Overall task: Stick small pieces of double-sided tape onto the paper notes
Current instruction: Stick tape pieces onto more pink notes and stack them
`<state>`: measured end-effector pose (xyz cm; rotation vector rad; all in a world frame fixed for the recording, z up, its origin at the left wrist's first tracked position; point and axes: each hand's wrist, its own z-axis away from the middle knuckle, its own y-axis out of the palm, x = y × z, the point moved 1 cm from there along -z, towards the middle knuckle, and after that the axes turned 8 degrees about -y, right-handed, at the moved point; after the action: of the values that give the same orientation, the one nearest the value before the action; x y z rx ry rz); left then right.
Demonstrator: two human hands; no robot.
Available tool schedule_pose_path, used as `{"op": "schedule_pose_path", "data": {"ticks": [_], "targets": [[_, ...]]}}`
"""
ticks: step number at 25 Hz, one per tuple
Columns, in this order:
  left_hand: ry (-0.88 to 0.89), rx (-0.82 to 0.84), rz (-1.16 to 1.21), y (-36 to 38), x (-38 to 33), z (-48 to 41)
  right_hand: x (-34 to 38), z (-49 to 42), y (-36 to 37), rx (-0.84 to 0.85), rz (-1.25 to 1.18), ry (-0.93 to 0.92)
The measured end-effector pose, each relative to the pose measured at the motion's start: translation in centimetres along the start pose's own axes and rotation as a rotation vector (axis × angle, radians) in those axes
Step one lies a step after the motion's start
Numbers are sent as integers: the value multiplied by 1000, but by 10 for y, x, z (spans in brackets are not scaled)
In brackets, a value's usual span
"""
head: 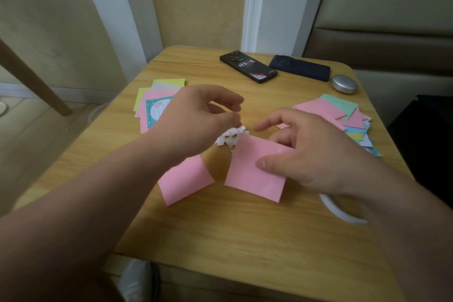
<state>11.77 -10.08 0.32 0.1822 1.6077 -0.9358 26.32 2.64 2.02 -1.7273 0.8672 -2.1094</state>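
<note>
1. In the head view, your left hand [203,115] hovers over the middle of the wooden surface [220,240]. Its fingers [221,98] are curled, and the thumb and forefinger tips come together just above the pile of small white tape pieces [230,138]. Blur hides whether a piece is pinched between them, so I cannot tell.
2. Your right hand [308,154] holds the pink note [252,176]. The thumb [267,162] presses on its upper face and the other fingers are tucked behind its far edge, while the forefinger points left towards the tape pile. The note is tilted, and its far corner reaches the edge of the pile.
3. A second pink note [186,181] lies flat just left of the held one. Your left wrist partly covers it.
4. A left stack of notes [157,103], yellow, grey, pink and one printed teal, sits behind your left hand. A right stack of notes [343,115], pink, green, blue and yellow, fans out behind your right hand.
5. A white tape roll [338,208] shows under your right wrist, near the surface's right edge.
6. At the far edge lie a black phone [247,66] and a dark blue phone [300,67] side by side. A round silver case [344,84] sits just right of them.
</note>
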Motion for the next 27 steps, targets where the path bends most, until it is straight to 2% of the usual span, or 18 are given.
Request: {"op": "schedule_pose_path", "data": {"ticks": [2, 4, 8, 10, 15, 17, 20, 23, 25, 27], "targets": [[-19, 126, 151, 1, 0, 15, 2, 5, -7, 6, -60, -29], [-30, 179, 231, 0, 1, 28, 2, 8, -11, -43, -138, -58], [-106, 147, 337, 1, -1, 44, -4, 13, -5, -290, -650, -74], [-134, 154, 367, 3, -3, 50, -10, 18, 3, -403, -798, -23], [-126, 94, 460, 8, -8, 60, -14, 33, 12, -466, -805, -31], [-148, 26, 518, 8, -10, 63, -8, 40, 12, -443, -735, -66], [-134, -48, 587, 12, -8, 63, -6, 44, 11, -516, -607, -68], [-131, 43, 716, 21, -7, 66, -5, 43, 15, -610, -687, -53], [-118, 132, 616, 27, -8, 70, -5, 42, 19, -628, -705, -56], [-128, 112, 543, 29, -9, 71, -5, 41, 21, -600, -737, -63]]}}
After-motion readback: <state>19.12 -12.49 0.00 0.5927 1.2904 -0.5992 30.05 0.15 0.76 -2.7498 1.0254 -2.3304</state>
